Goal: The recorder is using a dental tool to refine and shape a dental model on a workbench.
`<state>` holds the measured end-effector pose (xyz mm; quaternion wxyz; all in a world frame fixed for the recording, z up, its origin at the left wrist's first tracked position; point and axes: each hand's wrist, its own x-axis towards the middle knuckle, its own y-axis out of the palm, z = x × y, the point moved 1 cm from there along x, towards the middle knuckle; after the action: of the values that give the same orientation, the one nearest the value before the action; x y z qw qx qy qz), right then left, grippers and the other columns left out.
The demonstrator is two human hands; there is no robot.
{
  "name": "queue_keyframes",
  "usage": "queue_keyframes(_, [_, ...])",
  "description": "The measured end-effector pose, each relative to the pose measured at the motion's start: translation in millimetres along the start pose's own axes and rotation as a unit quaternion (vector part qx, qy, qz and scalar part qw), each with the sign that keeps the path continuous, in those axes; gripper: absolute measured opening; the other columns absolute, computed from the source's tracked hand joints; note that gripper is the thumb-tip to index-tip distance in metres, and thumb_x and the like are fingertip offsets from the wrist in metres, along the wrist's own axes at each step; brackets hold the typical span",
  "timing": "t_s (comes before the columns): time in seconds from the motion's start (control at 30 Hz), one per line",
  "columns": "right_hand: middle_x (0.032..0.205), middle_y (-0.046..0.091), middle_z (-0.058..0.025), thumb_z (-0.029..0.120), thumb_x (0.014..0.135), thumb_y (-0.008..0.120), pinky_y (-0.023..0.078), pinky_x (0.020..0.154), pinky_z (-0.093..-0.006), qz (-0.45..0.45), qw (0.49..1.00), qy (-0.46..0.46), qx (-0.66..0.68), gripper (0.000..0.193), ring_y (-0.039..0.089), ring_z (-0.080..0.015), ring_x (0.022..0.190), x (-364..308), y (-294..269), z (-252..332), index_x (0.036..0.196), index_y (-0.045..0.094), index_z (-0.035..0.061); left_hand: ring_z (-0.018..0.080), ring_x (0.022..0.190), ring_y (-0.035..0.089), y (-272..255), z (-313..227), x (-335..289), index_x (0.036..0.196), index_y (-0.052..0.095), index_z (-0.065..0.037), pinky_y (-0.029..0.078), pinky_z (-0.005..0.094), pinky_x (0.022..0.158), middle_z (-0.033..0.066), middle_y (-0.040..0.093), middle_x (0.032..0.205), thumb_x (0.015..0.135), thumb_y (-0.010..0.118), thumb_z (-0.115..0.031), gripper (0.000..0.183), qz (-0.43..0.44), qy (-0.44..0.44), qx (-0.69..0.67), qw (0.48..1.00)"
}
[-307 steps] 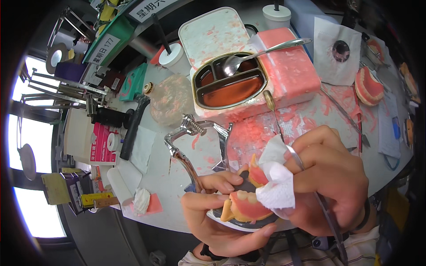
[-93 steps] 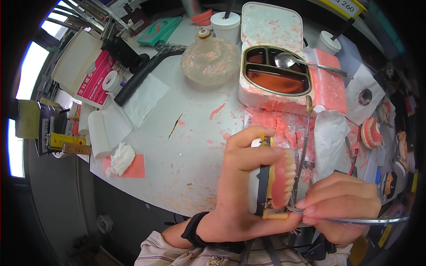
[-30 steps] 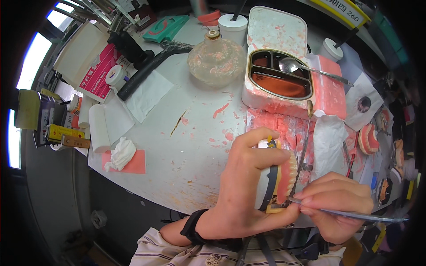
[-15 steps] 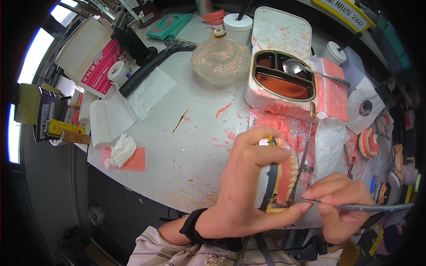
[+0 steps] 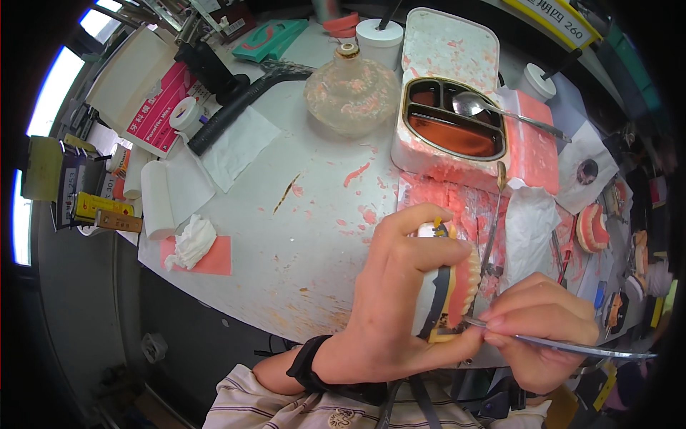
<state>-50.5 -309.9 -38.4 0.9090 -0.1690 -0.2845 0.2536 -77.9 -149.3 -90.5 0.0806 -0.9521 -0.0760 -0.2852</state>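
Observation:
My left hand (image 5: 386,300) is closed around a dental model (image 5: 443,293) with a white and dark base, a pink wax gum strip and a row of cream teeth facing right. My left thumb lies along its lower end. Pinched in my right hand (image 5: 547,322) is a slim metal wax carver (image 5: 593,349), its shaft running out to the right. The carver's tip reaches the lower end of the pink wax, by the last teeth; whether it touches is too small to tell. Behind the model, a long-handled metal wax knife (image 5: 493,229) leans on the wax pot's edge.
A metal wax pot (image 5: 396,154) with dark red compartments carries a spoon (image 5: 514,121). Left of it stands a round glass burner (image 5: 350,96). Pink wax sheets (image 5: 536,157), crumpled tissue (image 5: 194,243) and another dental model (image 5: 592,229) lie around. Wax scraps litter the table (image 5: 286,264).
My right hand has moved left, bringing the carver's tip from beside my left thumb to the model's lower end. My left hand keeps its hold on the model.

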Motion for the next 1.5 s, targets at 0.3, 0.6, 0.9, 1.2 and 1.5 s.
queue_keyframes(0.3, [0.075, 0.064, -0.0118, -0.006, 0.062, 0.073, 0.048, 0.054, -0.0281, 0.026, 0.999, -0.012, 0.022, 0.021, 0.062, -0.0234, 0.065, -0.9, -1.3, -1.0, 0.081, 0.065, -0.002, 0.0361, 0.099, 0.047, 0.0, 0.8, -1.1, 0.106, 0.05, -0.001, 0.041, 0.0407, 0.08, 0.0194, 0.048, 0.104, 0.052, 0.078, -0.01, 0.062, 0.001, -0.003, -0.008, 1.0])
queue_keyframes(0.6, [0.067, 0.061, -0.0125, 0.001, 0.071, 0.067, 0.046, 0.054, -0.0302, -0.061, 0.995, -0.023, -0.081, 0.012, 0.057, -0.0229, 0.057, -8.8, 12.4, 8.5, 0.08, 0.059, -0.0004, 0.0349, 0.099, 0.048, 3.6, 2.1, 1.3, 0.104, 0.05, -0.002, 0.042, 0.0409, 0.078, 0.0152, 0.049, 0.099, 0.055, 0.077, -0.011, 0.057, -0.009, 0.009, 0.006, 1.0])
queue_keyframes(0.9, [0.075, 0.062, -0.0177, 0.001, 0.078, 0.057, 0.046, 0.058, -0.0301, -0.082, 0.996, 0.013, 0.03, 0.01, 0.059, -0.0228, 0.064, -8.9, 11.7, -1.1, 0.084, 0.05, -0.0012, 0.0324, 0.099, 0.047, -3.5, -4.1, 3.5, 0.102, 0.049, -0.004, 0.04, 0.0399, 0.08, 0.0151, 0.05, 0.1, 0.058, 0.079, -0.015, 0.055, -0.008, 0.022, 0.046, 0.999])
queue_keyframes(1.2, [0.078, 0.065, -0.0186, -0.001, 0.076, 0.066, 0.05, 0.058, -0.0307, -0.083, 0.986, 0.057, 0.131, 0.015, 0.065, -0.0238, 0.065, -8.2, 2.4, 3.5, 0.086, 0.056, -0.0015, 0.0323, 0.097, 0.048, -0.1, -3.6, 0.6, 0.102, 0.05, -0.005, 0.04, 0.0392, 0.08, 0.0186, 0.048, 0.106, 0.059, 0.079, -0.015, 0.053, -0.015, 0.014, 0.025, 0.999])
queue_keyframes(1.5, [0.067, 0.063, -0.0147, 0.0, 0.069, 0.069, 0.048, 0.053, -0.028, -0.012, 0.999, 0.004, -0.043, 0.011, 0.061, -0.0231, 0.059, 3.9, 2.8, 13.1, 0.077, 0.061, -0.0034, 0.0334, 0.093, 0.048, -0.3, -2.2, 0.5, 0.103, 0.051, -0.004, 0.04, 0.0387, 0.078, 0.0193, 0.047, 0.106, 0.057, 0.076, -0.01, 0.052, -0.001, 0.017, 0.012, 1.0])
